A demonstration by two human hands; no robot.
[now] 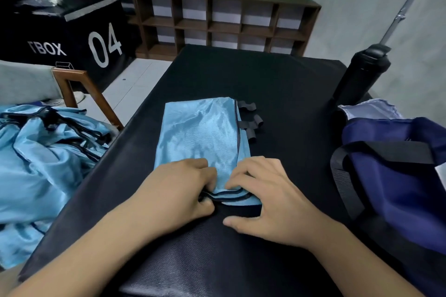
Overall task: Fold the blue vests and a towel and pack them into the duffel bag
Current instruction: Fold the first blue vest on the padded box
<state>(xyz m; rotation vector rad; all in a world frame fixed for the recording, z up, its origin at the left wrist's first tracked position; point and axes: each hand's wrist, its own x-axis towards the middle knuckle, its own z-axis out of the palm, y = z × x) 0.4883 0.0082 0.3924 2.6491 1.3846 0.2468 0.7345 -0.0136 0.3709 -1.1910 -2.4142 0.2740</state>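
Black padded mat (277,84): shiny light-blue vest (200,132) half-folded, my left hand (178,193) pinching hem, right hand (270,200) bent-fingered on it, grip unclear; crumpled blue vest pile (36,152) off left edge, navy duffel bag (391,176) waiting.

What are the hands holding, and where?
The left hand pinches the folded blue vest at its near edge. The right hand rests its fingers on that edge; its grip cannot be told.

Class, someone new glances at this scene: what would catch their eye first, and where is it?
The folded blue vest lies centred on the black mat, with the left hand and right hand at its near hem. A heap of blue vests fills the left side, and the navy duffel bag sits at the right edge.
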